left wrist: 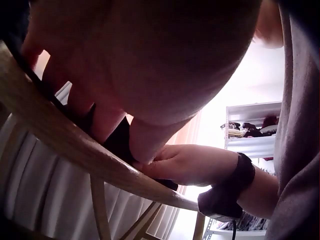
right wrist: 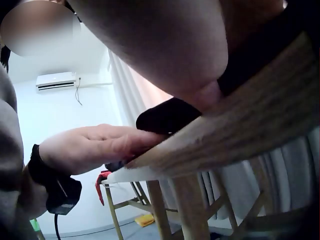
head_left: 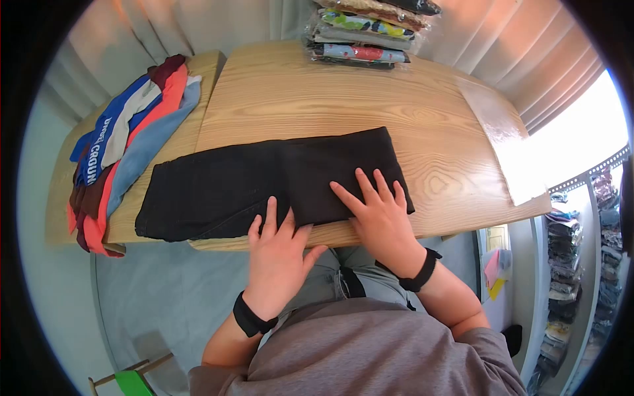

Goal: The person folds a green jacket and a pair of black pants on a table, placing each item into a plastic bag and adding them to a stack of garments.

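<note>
Black trousers [head_left: 218, 188] lie flat on the wooden table, doubled lengthwise, with the right end folded back over the middle. My right hand [head_left: 383, 221] rests on that folded part with its fingers straight and spread. At the front edge of the cloth, my left hand [head_left: 277, 254] touches the trousers beside the fold, fingers extended and thumb apart. In the left wrist view, the fingers of the left hand [left wrist: 100, 100] reach over the table's edge. From the right wrist, the left hand [right wrist: 95, 145] shows flat at the edge, near a dark bulge of the cloth [right wrist: 167, 117].
A heap of coloured clothes [head_left: 132, 145] lies at the table's left end, partly over the front edge. Bagged, folded garments [head_left: 366, 33] are stacked at the back. A clear sheet [head_left: 495, 138] covers the right side. Shelves of packed clothes [head_left: 564, 277] stand at right.
</note>
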`<state>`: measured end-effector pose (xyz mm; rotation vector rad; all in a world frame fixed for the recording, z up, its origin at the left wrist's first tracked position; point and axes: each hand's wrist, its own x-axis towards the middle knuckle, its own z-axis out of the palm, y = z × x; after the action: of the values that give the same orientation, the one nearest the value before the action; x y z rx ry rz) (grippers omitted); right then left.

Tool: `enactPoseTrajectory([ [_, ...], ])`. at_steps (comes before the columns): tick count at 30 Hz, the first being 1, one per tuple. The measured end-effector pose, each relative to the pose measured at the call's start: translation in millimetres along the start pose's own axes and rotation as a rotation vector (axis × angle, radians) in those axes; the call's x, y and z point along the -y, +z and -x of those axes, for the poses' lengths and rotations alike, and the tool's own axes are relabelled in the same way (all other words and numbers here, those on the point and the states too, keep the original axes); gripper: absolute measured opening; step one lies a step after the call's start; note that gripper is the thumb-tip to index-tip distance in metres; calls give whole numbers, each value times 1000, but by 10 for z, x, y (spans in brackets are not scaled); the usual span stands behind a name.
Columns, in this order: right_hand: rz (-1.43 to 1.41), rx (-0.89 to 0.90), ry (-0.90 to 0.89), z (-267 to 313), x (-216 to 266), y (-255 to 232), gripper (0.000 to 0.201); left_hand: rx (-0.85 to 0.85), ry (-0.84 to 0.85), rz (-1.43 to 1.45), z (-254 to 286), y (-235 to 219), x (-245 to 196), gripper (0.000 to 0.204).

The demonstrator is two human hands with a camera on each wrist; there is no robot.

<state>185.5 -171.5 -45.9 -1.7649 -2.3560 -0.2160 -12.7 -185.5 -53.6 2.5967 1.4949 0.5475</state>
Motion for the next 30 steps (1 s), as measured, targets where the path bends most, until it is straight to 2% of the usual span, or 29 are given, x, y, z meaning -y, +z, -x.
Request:
enactPoseTrajectory([
  [8,-169,-19,102,-49,61,0,64,-27,-28,39,4,14,6,46],
  [12,35,5,56,-56,134,-2,66,-27,-21,56,13,26,12,45],
  [14,-177,6,-134,-83,160,-83,67,-36,-19,53,13,17,21,43],
  [15,-185,7,-138,-90,188,-74,67,-43,-9,54,17,12,30,41],
  [17,-173,33,-266,-89,253,-44,68,-57,28,111,28,7,150,36],
  [19,-168,44,-266,-113,261,-59,66,-71,63,163,135,-56,324,32],
  [21,-143,51,-260,-117,263,-40,64,-229,-186,665,355,-199,569,25],
  [23,-174,36,-253,-125,262,-23,60,-516,-246,419,527,-340,790,24],
  [24,-157,35,-248,-127,263,-9,59,-509,-244,401,549,-421,869,24],
  [26,-115,36,-238,-131,276,5,56,-508,-210,3,531,-582,1008,24],
  [27,-126,29,-239,-133,291,12,56,-505,-208,-10,516,-639,1076,24],
  [29,-93,-7,-213,-132,308,23,55,-175,-28,-176,481,-706,1221,26],
  [30,-65,2,-207,-135,303,26,54,-111,-61,-86,508,-660,1364,27],
])
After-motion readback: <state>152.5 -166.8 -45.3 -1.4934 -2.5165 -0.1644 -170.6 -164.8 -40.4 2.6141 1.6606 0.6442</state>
